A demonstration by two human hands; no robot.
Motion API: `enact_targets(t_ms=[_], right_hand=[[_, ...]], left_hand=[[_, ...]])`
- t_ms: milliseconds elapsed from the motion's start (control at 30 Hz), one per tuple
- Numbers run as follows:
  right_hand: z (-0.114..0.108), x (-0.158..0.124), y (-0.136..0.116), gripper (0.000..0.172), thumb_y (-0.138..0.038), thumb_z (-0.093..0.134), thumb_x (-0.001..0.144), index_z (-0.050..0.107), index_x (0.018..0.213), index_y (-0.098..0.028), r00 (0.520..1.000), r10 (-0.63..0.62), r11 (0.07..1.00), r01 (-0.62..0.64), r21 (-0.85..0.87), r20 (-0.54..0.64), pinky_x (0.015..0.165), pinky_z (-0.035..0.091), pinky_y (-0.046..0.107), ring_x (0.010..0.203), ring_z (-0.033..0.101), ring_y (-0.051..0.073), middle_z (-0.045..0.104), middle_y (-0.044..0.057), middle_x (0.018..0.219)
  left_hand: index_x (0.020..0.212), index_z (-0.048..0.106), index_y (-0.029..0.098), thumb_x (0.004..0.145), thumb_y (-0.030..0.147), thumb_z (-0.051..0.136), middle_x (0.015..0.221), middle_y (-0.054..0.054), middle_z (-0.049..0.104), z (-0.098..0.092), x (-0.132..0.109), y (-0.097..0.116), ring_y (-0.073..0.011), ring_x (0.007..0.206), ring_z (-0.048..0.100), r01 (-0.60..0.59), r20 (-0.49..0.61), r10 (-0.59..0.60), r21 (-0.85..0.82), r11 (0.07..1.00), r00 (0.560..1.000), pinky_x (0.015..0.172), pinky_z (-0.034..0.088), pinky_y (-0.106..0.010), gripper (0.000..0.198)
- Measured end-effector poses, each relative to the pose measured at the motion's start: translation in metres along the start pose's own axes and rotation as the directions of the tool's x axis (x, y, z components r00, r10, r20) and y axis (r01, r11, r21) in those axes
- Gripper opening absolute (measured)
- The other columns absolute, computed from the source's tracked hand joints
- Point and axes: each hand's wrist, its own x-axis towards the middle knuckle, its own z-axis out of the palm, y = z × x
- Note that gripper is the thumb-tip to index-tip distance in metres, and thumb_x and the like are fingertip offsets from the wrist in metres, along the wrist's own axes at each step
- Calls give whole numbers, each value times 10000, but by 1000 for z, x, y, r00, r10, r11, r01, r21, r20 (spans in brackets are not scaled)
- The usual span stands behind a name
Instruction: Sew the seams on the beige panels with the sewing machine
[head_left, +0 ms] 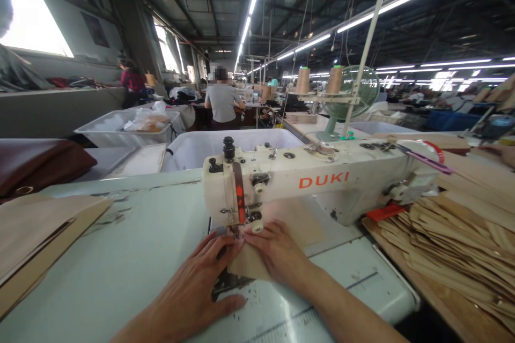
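A cream industrial sewing machine [277,174] stands in front of me, its needle area low on the left end of the head. A beige piece of material [246,263] lies under the presser foot and spreads behind the needle toward the arm. My left hand [197,281] rests left of the needle, fingertips at the material's edge, thumb stretched apart over the bed. My right hand [279,252] lies on the material from the right, fingers extended flat and pointing at the needle. The fingertips of both hands come close together by the foot. The needle tip is hard to make out.
Large beige pieces [44,241] lie at the table's left. Several beige strips [450,257] are piled on a board at right. A white bin [193,144] stands behind the machine. Thread cones [303,80] sit on a stand near a green fan [356,94]. A person [222,102] sits ahead.
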Motion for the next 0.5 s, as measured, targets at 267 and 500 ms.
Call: enact_targets(t_ms=[267, 500], right_hand=[[5, -2, 2, 382, -135, 487, 961, 576, 1322, -221, 999, 29, 1000, -29, -6, -40, 1104, 293, 354, 1205, 519, 184, 629, 47, 1294], [14, -1, 7, 403, -120, 508, 943, 567, 1333, -200, 998, -1, 1000, 1, -10, -61, 1099, 317, 389, 1219, 521, 219, 609, 63, 1332]], left_hand=[[1494, 384, 305, 843, 614, 645, 1388, -88, 492, 0, 2, 1, -350, 1317, 440, -1, -19, 1, -10, 1000, 1000, 1140, 352, -538, 766], [1502, 366, 313, 827, 668, 625, 1403, -86, 468, 8, 2, -5, -357, 1337, 405, 19, -18, -19, 7, 1000, 1000, 1137, 353, -548, 806]])
